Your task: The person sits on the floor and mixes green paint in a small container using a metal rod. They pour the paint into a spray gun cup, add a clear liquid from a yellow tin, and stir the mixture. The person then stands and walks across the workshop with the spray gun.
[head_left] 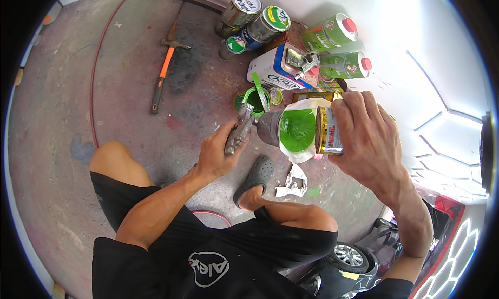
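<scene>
My left hand (218, 149) is closed around a metal spray gun (241, 128). Its grey cup (268, 127) carries a white paper strainer (307, 102), in which bright green paint (297, 130) lies. Gripped from above by my right hand (366, 138), a small can (328, 131) with a yellow and silver label is tilted, its end close against the strainer's edge. I cannot tell whether liquid is running from it. Just beyond the spray gun stands an open green paint can (243, 102) with a green stir stick (258, 88) in it.
Several paint tins (244, 13) and green canisters (328, 33) line the wall. A second spray gun (306, 65) rests on a large square tin (270, 68). An orange-handled hammer (165, 70), a red hose (96, 65) and a white rag (292, 182) lie on the floor. A dark car (358, 265) stands lower right.
</scene>
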Demonstrator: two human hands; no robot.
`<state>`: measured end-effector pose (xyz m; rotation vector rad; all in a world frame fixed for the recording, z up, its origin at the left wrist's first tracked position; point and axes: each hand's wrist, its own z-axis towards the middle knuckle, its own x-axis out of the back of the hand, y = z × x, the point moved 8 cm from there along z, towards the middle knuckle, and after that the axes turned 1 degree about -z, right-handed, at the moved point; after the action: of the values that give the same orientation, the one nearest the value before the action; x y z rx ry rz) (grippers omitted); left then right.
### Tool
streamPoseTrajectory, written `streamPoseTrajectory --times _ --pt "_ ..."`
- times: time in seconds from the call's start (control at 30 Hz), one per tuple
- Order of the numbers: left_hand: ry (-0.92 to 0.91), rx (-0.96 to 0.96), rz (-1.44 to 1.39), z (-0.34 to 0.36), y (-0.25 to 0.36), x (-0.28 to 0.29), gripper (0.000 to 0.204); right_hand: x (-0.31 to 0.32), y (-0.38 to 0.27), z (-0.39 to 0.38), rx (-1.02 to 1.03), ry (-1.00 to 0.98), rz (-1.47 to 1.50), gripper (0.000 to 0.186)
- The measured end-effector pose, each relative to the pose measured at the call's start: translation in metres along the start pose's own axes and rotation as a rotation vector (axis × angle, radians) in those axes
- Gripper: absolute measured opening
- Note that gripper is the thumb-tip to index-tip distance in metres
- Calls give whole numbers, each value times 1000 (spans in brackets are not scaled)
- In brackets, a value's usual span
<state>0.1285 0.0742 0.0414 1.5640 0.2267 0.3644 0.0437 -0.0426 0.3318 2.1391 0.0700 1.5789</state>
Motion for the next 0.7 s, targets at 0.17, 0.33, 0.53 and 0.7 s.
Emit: streamPoseTrajectory --times 0.17,0.33,0.53,0.7 --pt "-31 42 -11 -2 0 -2 51 6 -5 -3 14 -35 -63 44" --pt "-37 29 6 -3 1 -5 51 16 -12 -5 24 -65 -105 37" --pt "-43 40 15 -3 2 -6 53 18 -16 -7 34 -99 -141 40" --pt "-23 9 -6 -2 0 -8 53 21 -12 -8 35 -89 -147 59"
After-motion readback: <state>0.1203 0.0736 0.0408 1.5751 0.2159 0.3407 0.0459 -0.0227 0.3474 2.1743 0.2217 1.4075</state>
